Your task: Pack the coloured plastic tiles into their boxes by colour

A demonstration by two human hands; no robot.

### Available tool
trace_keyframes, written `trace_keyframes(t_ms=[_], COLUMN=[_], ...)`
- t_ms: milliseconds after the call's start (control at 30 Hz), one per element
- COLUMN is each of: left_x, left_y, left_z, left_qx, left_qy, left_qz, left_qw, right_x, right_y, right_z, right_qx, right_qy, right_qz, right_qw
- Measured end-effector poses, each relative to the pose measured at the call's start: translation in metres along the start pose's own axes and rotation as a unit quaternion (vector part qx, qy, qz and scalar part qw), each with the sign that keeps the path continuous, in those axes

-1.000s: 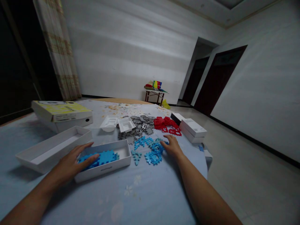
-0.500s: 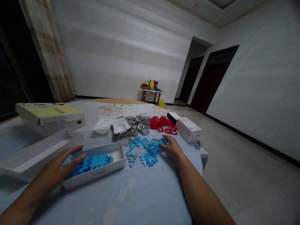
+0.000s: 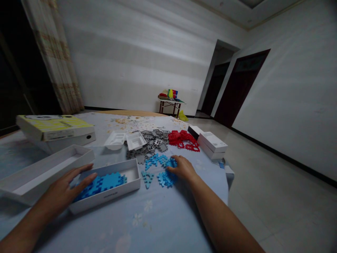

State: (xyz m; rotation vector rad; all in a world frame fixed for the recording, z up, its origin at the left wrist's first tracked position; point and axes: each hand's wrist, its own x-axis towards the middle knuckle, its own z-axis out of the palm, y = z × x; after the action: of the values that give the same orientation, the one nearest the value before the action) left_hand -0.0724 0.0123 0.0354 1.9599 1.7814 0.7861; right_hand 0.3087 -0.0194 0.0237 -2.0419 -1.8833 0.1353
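My left hand (image 3: 61, 188) lies across the left end of an open white box (image 3: 133, 172), its thumb and fingers apart. Under its thumb are flat blue interlocking pieces (image 3: 112, 181) with notched edges, stacked inside the box. On the tablecloth to the right of the box, my right hand (image 3: 183, 168) curls its thumb and forefinger around a blue interlocking piece (image 3: 172, 162); the other fingers are partly hidden. Loose blue pieces (image 3: 165, 179) spread beneath and beside this hand. A paler blue triangular piece (image 3: 147, 178) lies between them and the box.
Behind the blue pieces are grey pieces (image 3: 158, 142) and red pieces (image 3: 181, 137). Two white trays (image 3: 135, 140) sit beside the grey ones. A long white lid (image 3: 52, 167) and a yellow-topped box (image 3: 58, 128) are left; small white boxes (image 3: 212, 142) stand at the table's right edge.
My right hand has moved left and slightly toward me, over the loose blue pieces, with a blue piece still at its fingertips. My left hand stays at the box.
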Motion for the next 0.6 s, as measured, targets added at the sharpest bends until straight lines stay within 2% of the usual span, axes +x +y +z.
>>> trace_keyframes(t_ms=[167,233,400,600], left_x=[-0.002,-0.002,-0.004,-0.011], left_y=[0.005,0.005,0.003,0.007], left_z=[-0.001,0.000,0.000,0.002], left_qx=[0.000,0.000,0.036,0.111], left_qy=[-0.008,-0.003,0.000,-0.034], left_qz=[0.003,0.014,0.041,0.078], left_qw=[1.000,1.000,0.999,0.990], right_x=[-0.004,-0.010,-0.025,-0.027], right_y=[0.000,-0.004,-0.018,-0.019], right_z=[-0.013,-0.018,-0.019,-0.014], right_qx=[0.043,0.045,-0.040,-0.078], right_qy=[0.014,0.001,-0.079,-0.104], right_qz=[0.003,-0.012,-0.054,-0.052], right_qw=[0.999,0.999,0.995,0.990])
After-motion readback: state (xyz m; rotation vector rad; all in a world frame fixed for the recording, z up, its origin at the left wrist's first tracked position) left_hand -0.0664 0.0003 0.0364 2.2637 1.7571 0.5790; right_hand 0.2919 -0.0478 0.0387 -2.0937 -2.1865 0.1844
